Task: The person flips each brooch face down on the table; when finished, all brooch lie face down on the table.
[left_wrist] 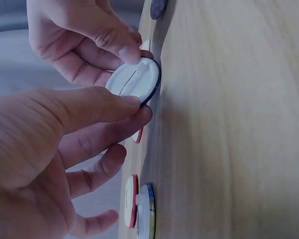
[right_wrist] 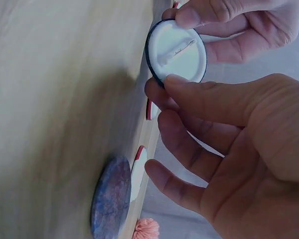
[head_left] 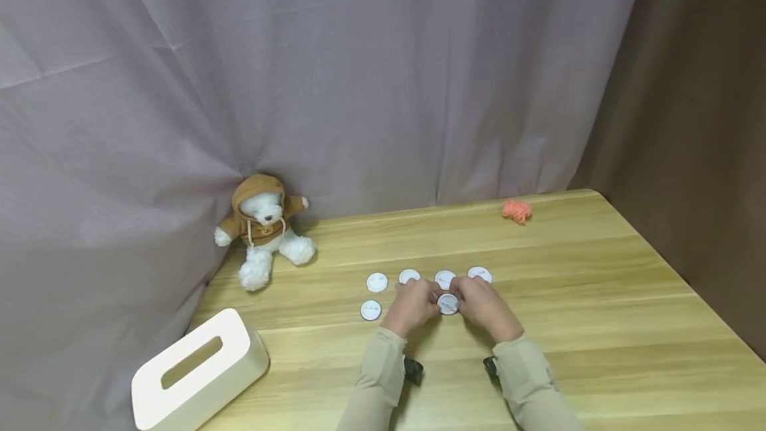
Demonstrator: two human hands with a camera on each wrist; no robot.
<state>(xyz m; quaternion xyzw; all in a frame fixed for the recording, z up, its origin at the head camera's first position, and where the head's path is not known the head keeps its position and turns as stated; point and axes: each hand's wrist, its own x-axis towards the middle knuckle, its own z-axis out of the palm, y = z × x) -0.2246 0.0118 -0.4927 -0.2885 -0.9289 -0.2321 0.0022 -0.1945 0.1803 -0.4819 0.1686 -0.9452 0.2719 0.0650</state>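
A round pin-back badge (head_left: 447,304) with a white back and dark rim is pinched between both hands, pin side up. My left hand (head_left: 411,306) holds its left edge between thumb and index finger, the other fingers loosely bent. On the opposite edge, my right hand (head_left: 485,306) pinches it the same way. In the right wrist view, the badge's pin (right_wrist: 183,48) runs across the white back. Close over the table, the badge is tilted in both wrist views. A dark blue-purple disc (right_wrist: 112,196) stands near the right hand's lower fingers.
More white-backed badges lie on the wooden table (head_left: 598,324), including a far-left badge (head_left: 377,282), a nearer badge (head_left: 371,310) and a right-end badge (head_left: 479,274). A plush toy (head_left: 263,231), white tissue box cover (head_left: 200,371) and coral-coloured fluffy bundle (head_left: 516,211) surround them.
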